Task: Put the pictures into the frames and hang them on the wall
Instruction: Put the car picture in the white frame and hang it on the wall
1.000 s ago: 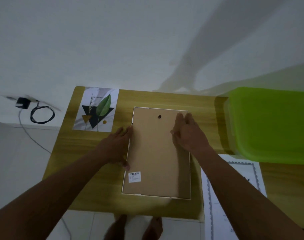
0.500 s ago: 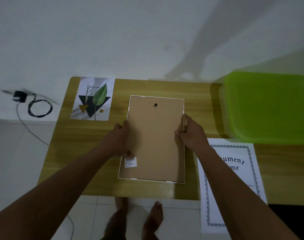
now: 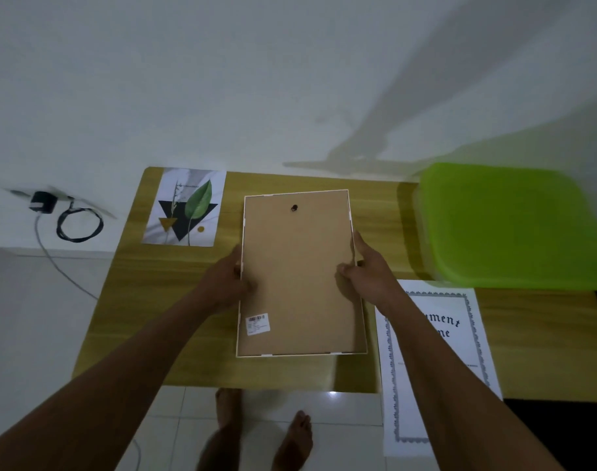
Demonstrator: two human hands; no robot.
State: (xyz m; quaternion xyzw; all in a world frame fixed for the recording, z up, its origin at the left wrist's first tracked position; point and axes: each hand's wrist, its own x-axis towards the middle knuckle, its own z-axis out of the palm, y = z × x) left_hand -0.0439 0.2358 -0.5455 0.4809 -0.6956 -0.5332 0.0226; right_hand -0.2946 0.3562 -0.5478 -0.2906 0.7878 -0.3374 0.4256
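We note a plain white wall, dimly lit, bearing soft shadows toward 2 o'clock. A wooden table stands against it. White floor tiles lie at 8 o'clock and beneath the table's near edge.

A single head-worn wide-angle camera looks forward and steeply down from above the standing person, so the tabletop fills the middle of the view and the wall rises toward 12 o'clock. It sits close: both forearms enter from 7 and 5 o'clock, and the floor with bare feet shows at 6 o'clock.
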